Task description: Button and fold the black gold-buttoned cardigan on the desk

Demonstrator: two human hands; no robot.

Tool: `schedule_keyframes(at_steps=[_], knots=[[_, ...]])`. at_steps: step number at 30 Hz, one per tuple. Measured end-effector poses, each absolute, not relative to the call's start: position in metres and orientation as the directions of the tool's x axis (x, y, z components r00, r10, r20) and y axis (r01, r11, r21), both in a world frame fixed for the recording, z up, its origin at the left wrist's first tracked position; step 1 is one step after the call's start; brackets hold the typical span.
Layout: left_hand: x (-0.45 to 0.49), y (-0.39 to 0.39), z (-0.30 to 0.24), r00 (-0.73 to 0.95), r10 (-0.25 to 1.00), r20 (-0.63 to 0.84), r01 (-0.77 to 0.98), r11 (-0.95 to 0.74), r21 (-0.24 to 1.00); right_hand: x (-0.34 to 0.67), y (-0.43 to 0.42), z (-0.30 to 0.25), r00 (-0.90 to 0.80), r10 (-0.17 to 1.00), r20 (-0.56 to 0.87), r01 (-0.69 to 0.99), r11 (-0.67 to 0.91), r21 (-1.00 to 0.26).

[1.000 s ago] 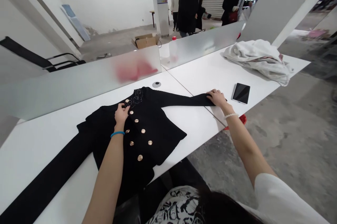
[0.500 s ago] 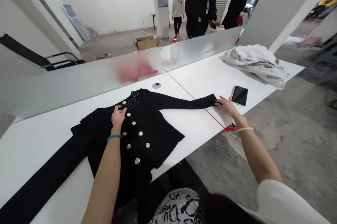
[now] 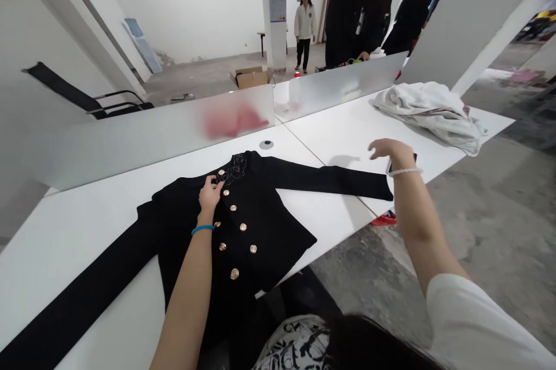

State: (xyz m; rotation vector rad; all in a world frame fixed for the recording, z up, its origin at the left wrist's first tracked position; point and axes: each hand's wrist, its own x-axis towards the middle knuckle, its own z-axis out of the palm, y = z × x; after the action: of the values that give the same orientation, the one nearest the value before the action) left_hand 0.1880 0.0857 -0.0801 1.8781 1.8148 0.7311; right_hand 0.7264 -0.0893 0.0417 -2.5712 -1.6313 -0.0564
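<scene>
A black jacket [image 3: 269,231] with gold buttons and a dark flower-like trim [image 3: 237,167] at the collar lies spread on the white table, both sleeves stretched out sideways. My left hand [image 3: 210,195], with a blue band on its wrist, has its fingers closed on the jacket's front edge by the top button and the trim. Raised above the table, past the end of the right-hand sleeve [image 3: 347,180], my right hand [image 3: 391,151] is open and holds nothing; its fingers are bent and apart. Behind its wrist, most of a dark-screened tablet is hidden.
Low frosted panels [image 3: 152,127] divide the white table [image 3: 104,190] along its far side. A pile of white cloth [image 3: 430,112] lies at the right. Something red [image 3: 384,219] shows below the near edge. Beyond the panels are an open carton [image 3: 252,77], a chair [image 3: 87,95] and several people.
My right hand has let go of the sleeve's cuff and risen up and to the right. That sleeve now lies straighter, its cuff nearer the table's front edge. The left hand keeps its place on the jacket.
</scene>
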Motion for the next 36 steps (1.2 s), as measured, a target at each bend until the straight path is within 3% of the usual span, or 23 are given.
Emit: schedule_keyframes(at_steps=[4, 7, 11, 14, 17, 19, 22, 26, 31, 36], knots=[[0.19, 0.082, -0.078, -0.009, 0.995, 0.104, 0.752, -0.061, 0.656, 0.645, -0.053, 0.038, 0.253, 0.959, -0.13, 0.967, -0.247, 0.064], [0.192, 0.076, -0.077, -0.014, 0.991, 0.133, 0.722, -0.082, 0.687, 0.569, -0.03, 0.035, -0.003, 0.997, -0.078, 0.992, 0.013, 0.123], [0.186, 0.06, -0.069, 0.059, 0.984, 0.168, 0.676, -0.163, 0.719, 0.48, -0.009, 0.022, -0.279, 0.96, -0.022, 0.954, 0.28, 0.105], [0.174, 0.039, -0.052, 0.129, 0.973, 0.192, 0.672, -0.228, 0.704, 0.428, 0.002, 0.01, -0.415, 0.909, -0.031, 0.902, 0.416, 0.112], [0.163, 0.004, -0.026, 0.249, 0.951, 0.183, 0.73, -0.309, 0.609, 0.388, 0.012, -0.003, -0.504, 0.862, -0.059, 0.861, 0.506, 0.055], [0.158, -0.031, -0.011, 0.316, 0.93, 0.188, 0.767, -0.367, 0.527, 0.368, 0.018, -0.015, -0.54, 0.84, -0.057, 0.842, 0.539, -0.032], [0.151, -0.098, -0.005, 0.391, 0.902, 0.184, 0.753, -0.429, 0.499, 0.352, 0.024, -0.038, -0.507, 0.852, -0.13, 0.859, 0.487, -0.159], [0.138, -0.18, -0.032, 0.582, 0.813, -0.023, 0.71, -0.494, 0.501, 0.353, 0.027, -0.069, -0.453, 0.88, -0.144, 0.879, 0.415, -0.235], [0.136, -0.214, -0.074, 0.517, 0.856, 0.004, 0.802, -0.486, 0.346, 0.358, 0.025, -0.085, -0.444, 0.896, -0.007, 0.876, 0.433, -0.213], [0.138, -0.209, -0.07, 0.445, 0.892, 0.081, 0.794, -0.434, 0.426, 0.356, 0.024, -0.086, -0.446, 0.895, 0.022, 0.875, 0.441, -0.202]])
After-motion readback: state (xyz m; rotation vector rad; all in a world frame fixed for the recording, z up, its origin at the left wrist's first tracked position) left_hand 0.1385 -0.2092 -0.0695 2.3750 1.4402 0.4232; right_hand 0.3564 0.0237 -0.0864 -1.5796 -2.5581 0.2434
